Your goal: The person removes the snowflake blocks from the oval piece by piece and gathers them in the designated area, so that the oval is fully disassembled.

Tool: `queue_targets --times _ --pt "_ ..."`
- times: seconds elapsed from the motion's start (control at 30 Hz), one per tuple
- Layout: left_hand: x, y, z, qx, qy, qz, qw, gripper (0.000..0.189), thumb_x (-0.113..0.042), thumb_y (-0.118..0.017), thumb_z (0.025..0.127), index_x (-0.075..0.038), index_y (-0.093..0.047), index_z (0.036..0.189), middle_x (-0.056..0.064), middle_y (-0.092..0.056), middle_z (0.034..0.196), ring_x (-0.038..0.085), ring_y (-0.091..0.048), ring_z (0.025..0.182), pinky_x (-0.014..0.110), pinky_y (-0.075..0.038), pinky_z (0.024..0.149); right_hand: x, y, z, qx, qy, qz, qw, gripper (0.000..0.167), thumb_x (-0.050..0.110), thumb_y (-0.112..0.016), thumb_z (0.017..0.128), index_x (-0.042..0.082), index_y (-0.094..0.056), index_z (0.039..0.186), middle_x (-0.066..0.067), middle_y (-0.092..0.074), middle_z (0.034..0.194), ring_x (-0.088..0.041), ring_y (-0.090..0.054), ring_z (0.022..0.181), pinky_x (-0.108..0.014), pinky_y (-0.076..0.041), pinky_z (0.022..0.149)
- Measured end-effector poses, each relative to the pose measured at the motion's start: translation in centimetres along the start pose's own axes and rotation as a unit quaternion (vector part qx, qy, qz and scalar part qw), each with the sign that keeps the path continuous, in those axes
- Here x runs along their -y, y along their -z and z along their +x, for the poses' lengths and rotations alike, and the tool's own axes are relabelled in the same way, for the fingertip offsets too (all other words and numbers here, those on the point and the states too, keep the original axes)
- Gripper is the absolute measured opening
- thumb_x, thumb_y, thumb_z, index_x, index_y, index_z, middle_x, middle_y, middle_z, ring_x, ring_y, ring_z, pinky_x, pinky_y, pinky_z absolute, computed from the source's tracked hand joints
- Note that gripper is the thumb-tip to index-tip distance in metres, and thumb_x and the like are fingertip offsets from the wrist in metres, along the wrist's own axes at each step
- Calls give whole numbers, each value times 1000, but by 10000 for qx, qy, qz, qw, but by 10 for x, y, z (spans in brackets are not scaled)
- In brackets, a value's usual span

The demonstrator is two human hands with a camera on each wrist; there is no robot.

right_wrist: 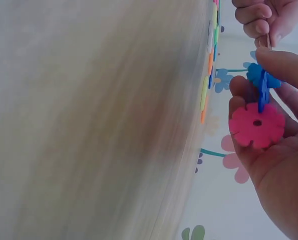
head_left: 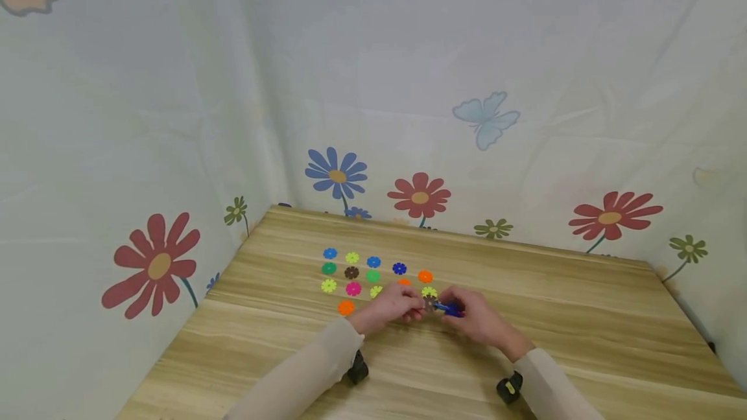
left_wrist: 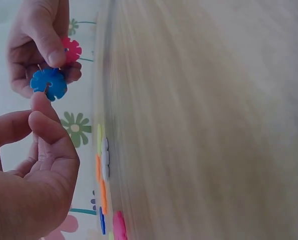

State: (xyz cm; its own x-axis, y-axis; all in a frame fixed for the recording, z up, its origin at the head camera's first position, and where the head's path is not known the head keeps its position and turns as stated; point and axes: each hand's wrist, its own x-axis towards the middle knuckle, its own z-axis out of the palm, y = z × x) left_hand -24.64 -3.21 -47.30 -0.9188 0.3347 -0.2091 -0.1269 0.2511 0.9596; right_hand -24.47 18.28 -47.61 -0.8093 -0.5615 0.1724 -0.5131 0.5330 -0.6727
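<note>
My right hand (head_left: 475, 317) holds a small chain of flower-shaped plastic discs joined at their slots. It has a pink disc (right_wrist: 257, 131), a dark blue disc (right_wrist: 263, 92) and a light blue disc (left_wrist: 48, 82). From the other side my left hand (head_left: 390, 308) pinches a brown flower-shaped disc (head_left: 430, 304) between thumb and finger. In the wrist views that disc shows edge-on as a thin line, its edge right at a slot of the light blue disc. Both hands meet above the wooden table.
Loose flower discs lie in rows on the wooden table (head_left: 560, 316) beyond my hands, among them a magenta disc (head_left: 353, 289), a green disc (head_left: 329, 268) and an orange disc (head_left: 346, 308). Cloth walls (head_left: 373, 83) printed with flowers stand behind and to both sides.
</note>
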Motion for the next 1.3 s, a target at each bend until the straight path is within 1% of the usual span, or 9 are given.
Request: queue_targets --times 0.07,0.17,0.37,0.5,0.6,0.73,0.87,1.07,1.3 --pt "0 2 0 -30 39 16 10000 12 -11 -60 92 -2 -67 90 7 -68 79 12 -61 67 24 -48 58 0 1 0 -3 8 -11 10000 22 6 -72 83 10 -62 103 -2 -64 98 -13 -58 86 -30 -50 75" --pt "0 3 -2 -22 74 58 10000 12 -11 -60 92 -1 -68 91 8 -68 80 13 -61 67 25 -49 59 1 2 -1 20 53 18 10000 20 4 -72 82 10 -63 100 -4 -64 96 -12 -57 83 -30 -51 74" --pt "-1 5 -4 75 104 162 9998 11 -8 -59 91 0 -65 90 9 -68 79 13 -59 65 24 -46 57 2 3 -3 104 263 82 9996 19 2 -71 83 5 -65 100 -3 -64 98 -13 -60 87 -30 -52 76" --pt "-1 5 -6 135 115 230 9996 10 -6 -60 88 0 -66 93 8 -67 79 14 -58 65 24 -44 56 3 4 -3 197 352 69 9992 18 3 -71 83 6 -67 100 -1 -65 100 -12 -60 88 -30 -52 77" --pt "-3 5 -6 194 86 237 9995 11 -8 -63 88 -2 -68 96 6 -67 81 15 -59 68 25 -46 58 3 4 -2 241 493 -48 9985 18 5 -71 83 7 -67 100 0 -65 99 -11 -59 87 -30 -51 75" --pt "-2 4 -5 246 57 152 9996 11 -11 -67 87 -3 -67 95 4 -66 84 16 -60 73 28 -49 64 6 4 0 295 675 -129 9972 18 6 -72 83 6 -67 101 -2 -66 99 -10 -59 86 -30 -51 74" --pt "-2 4 -5 182 -11 97 9998 11 -7 -69 85 -2 -65 94 4 -64 84 15 -58 72 28 -50 65 8 3 1 343 721 -125 9967 17 4 -72 83 6 -67 99 -5 -66 98 -11 -59 86 -30 -51 74" --pt "-1 2 -6 -37 -183 121 9998 11 -2 -70 82 -1 -65 92 4 -64 82 13 -57 70 30 -51 67 9 3 2 316 749 -152 9966 18 3 -73 81 5 -68 98 -1 -66 97 -12 -59 86 -29 -51 73" --pt "2 1 0 -255 -279 98 9992 10 0 -71 81 -1 -65 89 4 -64 79 13 -58 70 30 -50 67 6 1 4 183 600 126 9980 16 1 -70 84 6 -71 99 0 -67 98 -13 -61 87 -28 -52 73"
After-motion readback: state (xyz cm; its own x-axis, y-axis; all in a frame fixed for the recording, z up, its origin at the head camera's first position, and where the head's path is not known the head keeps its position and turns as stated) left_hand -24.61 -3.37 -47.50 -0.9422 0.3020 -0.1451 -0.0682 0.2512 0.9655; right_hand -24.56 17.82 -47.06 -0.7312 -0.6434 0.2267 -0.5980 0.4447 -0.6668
